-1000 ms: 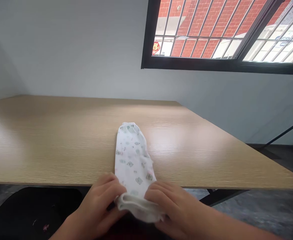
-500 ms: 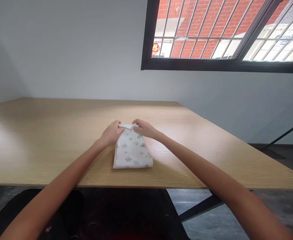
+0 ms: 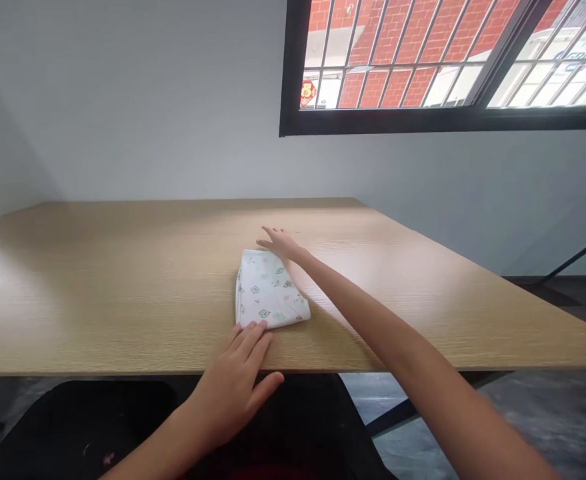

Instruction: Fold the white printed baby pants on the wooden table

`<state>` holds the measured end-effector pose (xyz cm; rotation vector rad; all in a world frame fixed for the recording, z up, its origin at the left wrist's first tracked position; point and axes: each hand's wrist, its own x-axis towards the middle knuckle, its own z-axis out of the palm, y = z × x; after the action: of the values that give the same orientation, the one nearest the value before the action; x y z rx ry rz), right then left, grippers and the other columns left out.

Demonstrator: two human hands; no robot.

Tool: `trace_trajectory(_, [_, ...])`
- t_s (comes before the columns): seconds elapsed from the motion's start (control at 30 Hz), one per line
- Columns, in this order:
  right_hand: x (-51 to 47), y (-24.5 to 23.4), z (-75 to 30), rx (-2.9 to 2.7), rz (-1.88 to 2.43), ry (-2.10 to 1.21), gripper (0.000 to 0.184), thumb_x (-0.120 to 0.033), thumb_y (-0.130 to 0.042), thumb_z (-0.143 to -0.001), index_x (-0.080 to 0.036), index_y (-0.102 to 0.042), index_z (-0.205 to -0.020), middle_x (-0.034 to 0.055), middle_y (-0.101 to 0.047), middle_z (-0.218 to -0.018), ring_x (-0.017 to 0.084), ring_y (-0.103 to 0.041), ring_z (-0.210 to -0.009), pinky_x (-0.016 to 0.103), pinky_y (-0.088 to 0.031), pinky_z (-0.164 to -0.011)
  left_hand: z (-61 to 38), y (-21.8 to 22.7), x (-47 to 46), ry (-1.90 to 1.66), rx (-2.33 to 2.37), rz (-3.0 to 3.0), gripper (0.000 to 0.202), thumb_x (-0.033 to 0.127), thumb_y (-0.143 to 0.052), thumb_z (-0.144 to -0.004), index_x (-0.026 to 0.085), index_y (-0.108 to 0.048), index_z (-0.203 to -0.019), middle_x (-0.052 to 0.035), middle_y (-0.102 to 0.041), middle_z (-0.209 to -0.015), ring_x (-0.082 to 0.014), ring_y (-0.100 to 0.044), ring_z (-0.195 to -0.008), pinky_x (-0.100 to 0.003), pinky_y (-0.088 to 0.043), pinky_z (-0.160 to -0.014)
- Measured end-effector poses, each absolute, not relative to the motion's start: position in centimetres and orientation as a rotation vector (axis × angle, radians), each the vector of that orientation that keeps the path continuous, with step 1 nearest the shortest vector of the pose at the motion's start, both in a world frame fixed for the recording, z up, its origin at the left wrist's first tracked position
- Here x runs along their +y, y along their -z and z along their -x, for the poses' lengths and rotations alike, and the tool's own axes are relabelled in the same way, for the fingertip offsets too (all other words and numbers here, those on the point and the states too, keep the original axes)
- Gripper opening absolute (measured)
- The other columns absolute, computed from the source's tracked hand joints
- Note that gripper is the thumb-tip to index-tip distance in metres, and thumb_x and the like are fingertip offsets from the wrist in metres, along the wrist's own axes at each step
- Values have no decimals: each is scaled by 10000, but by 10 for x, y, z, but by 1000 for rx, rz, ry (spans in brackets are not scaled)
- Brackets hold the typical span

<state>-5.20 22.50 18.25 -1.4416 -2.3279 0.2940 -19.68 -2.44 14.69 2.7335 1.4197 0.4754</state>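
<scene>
Near field first: a dark shape (image 3: 73,427) under the table edge at the bottom of my feed, could be a seat or lap, can't resolve it. Left hand (image 3: 233,390) is at the near table edge, fingers spread, fingertips on the near edge of the folded white cloth (image 3: 267,293), no pinch that I can see. Left forearm is cut off by the frame bottom. Cloth lies flat on the wood-grain tabletop (image 3: 123,280), just in from the near edge, folded to a rough rectangle, set slightly askew, with small green and pink prints; layer count is hard to make out. Right hand (image 3: 281,243) is at the cloth's far corner, fingers extended and loosely apart, not pinching; can't tell if it touches. Right arm (image 3: 373,317) reaches across the table, also cut off at the bottom. Further out: black metal table leg (image 3: 393,419), concrete floor (image 3: 547,413), grey wall (image 3: 123,100), black window frame (image 3: 373,123), brick wall (image 3: 397,53) outside, cut off at the top. Small red decoration (image 3: 308,93) is too small to read.
</scene>
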Motion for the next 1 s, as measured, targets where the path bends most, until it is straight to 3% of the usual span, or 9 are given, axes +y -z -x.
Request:
trace_trajectory(0.1, [214, -190, 42, -2368, 1299, -327, 551, -476, -419, -854, -224, -329, -1335, 66, -434, -1285, 266, -269, -1229, 422, -319, -962, 212, -158, -11, -447, 1323, -2693, 522, 440, -422, -869, 174, -346, -1311, -92, -391, -1358, -212, -352, -1250, -433, -271, -1054])
trace_trajectory(0.27, [163, -187, 20, -2557, 844, -117, 367, -344, -435, -861, -224, -501, -1202, 41, -511, -1203, 240, -308, -1199, 446, -196, -1028, 235, -176, 45, -411, 1211, -2661, 419, 264, -425, -857, 197, -414, -1270, -59, -311, -1408, -203, -271, -1286, -381, -259, -1049])
trace_trajectory(0.4, [117, -174, 1, -2751, 717, -187, 411, -292, -514, -792, -192, -514, -1190, 66, -458, -1254, 232, -308, -1201, 418, -254, -1022, 243, -177, 57, -265, 1263, -2552, 632, 469, -481, -818, 202, -289, -1357, -86, -339, -1389, -253, -304, -1261, -419, -293, -1017])
trace_trajectory(0.5, [84, -169, -14, -2823, 736, -302, 575, -326, -565, -753, -175, -416, -1287, 97, -331, -1350, 240, -233, -1265, 409, -273, -1029, 242, -167, 36, -236, 1247, -2565, 837, 616, -540, -712, 218, -232, -1381, -101, -253, -1429, -281, -234, -1296, -449, -243, -1040])
trace_trajectory(0.6, [56, -167, -29, -2820, 760, -431, 743, -422, -636, -708, -158, -338, -1335, 118, -278, -1380, 248, -178, -1300, 410, -260, -1048, 241, -155, 8, -321, 1167, -2655, 946, 644, -605, -625, 220, -229, -1383, -121, -240, -1430, -296, -249, -1287, -459, -247, -1037])
trace_trajectory(0.7, [39, -165, -38, -2825, 745, -505, 799, -441, -685, -677, -131, -339, -1326, 146, -287, -1371, 243, -202, -1298, 388, -277, -1048, 241, -149, -9, -467, 1114, -2687, 555, 445, -521, -813, 262, -373, -1315, -85, -370, -1369, -250, -369, -1217, -413, -334, -987])
trace_trajectory(0.77, [34, -166, -41, -2833, 704, -512, 682, -381, -658, -725, -126, -380, -1293, 151, -315, -1352, 232, -237, -1284, 366, -298, -1034, 241, -153, -9, -543, 1088, -2618, 314, 269, -394, -892, 277, -521, -1180, -43, -501, -1261, -198, -476, -1103, -355, -388, -928])
trace_trajectory(0.9, [43, -177, -37, -2744, 798, -628, 476, -229, -620, -715, -178, -489, -1170, 90, -534, -1111, 202, -520, -995, 302, -450, -820, 238, -174, 11, -642, 1106, -2248, 261, 330, -392, -889, 225, -600, -1006, -18, -629, -1025, -181, -557, -926, -296, -428, -829])
trace_trajectory(1.0, [62, -189, -27, -2493, 990, -829, 318, -199, -531, -744, -200, -511, -1061, -1, -569, -776, 122, -554, -644, 223, -449, -577, 232, -180, 37, -803, 1212, -1919, 341, 426, -375, -877, 188, -569, -1025, -30, -616, -1009, -197, -554, -932, -284, -437, -794])
